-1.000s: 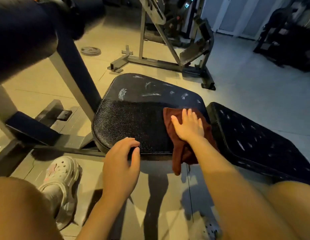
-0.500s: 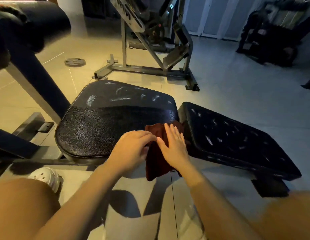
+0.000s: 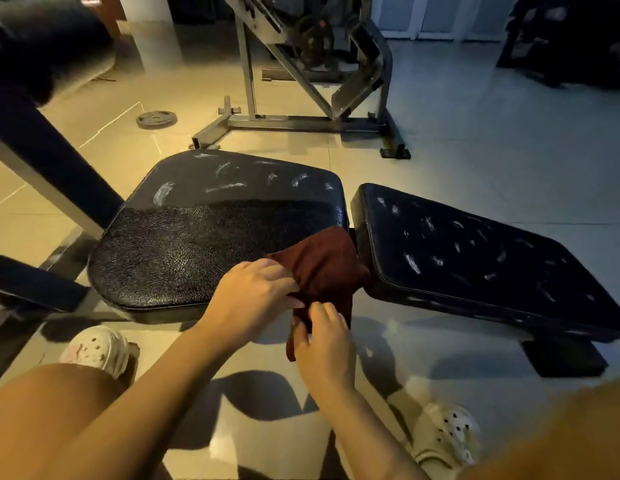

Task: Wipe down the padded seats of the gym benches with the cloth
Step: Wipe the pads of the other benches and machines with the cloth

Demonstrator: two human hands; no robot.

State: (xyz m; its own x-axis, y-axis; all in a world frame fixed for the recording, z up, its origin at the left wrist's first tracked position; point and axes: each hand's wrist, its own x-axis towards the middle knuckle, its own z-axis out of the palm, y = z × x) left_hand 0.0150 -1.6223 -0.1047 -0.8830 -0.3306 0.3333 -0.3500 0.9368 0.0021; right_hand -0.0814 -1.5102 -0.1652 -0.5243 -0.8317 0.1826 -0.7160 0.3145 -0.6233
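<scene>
1. Knees and forearms of a crouching person fill the lower edge; pale perforated clogs, left clog (image 3: 97,348), right clog (image 3: 447,434), stand on the tiled floor (image 3: 475,161)
2. Right hand (image 3: 324,344), fingers curled, pinches the hanging lower end of the cloth
3. Left hand (image 3: 253,299), fingertips bent, grips the cloth at the seat's near edge
4. Cloth (image 3: 322,265): dark maroon, crumpled, draped over the near right corner of the seat pad and hanging below it
5. Seat pad (image 3: 197,244): black, grained; near half glossy, far half streaked white
6. Back pad (image 3: 475,258): just right, flecked white
7. Weight plate (image 3: 156,118) and grey machine frame (image 3: 301,119) beyond
</scene>
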